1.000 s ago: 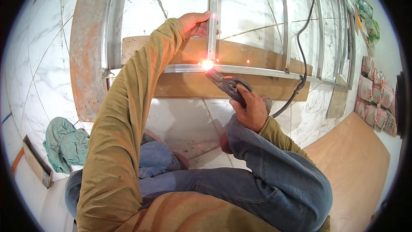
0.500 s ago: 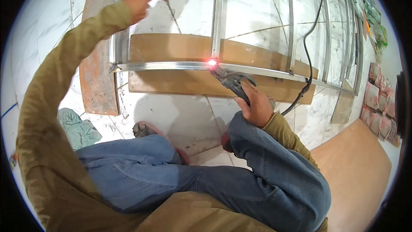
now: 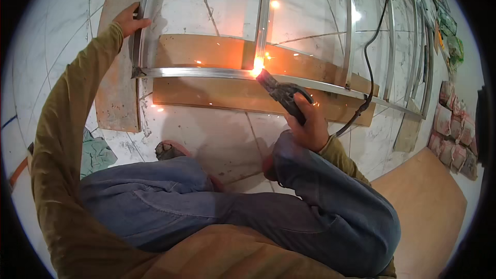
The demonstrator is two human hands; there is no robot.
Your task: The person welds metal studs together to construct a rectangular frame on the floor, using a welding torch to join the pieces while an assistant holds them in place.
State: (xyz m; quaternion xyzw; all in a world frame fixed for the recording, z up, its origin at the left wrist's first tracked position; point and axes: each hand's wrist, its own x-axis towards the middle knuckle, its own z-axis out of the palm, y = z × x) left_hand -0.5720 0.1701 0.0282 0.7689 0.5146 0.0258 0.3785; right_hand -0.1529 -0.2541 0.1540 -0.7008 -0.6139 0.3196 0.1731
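Note:
My right hand is closed round a black welding electrode holder. At the holder's tip a bright orange-white arc glows on the joint where an upright bar meets the front rail of a silvery metal frame. Sparks fly out around that joint. With thumb and fingers on either side, my left hand grips the frame's left end bar. The electrode itself is lost in the glare.
Brown boards lie under the front rail, and a stained plank under the left end. A black cable runs across the frame. Green cloth lies at left; wrapped bundles and a large brown sheet are at right.
My left hand has moved left and down from above the floor onto the left end bar. The small reddish glow at the joint has grown into a bright arc with flying sparks.

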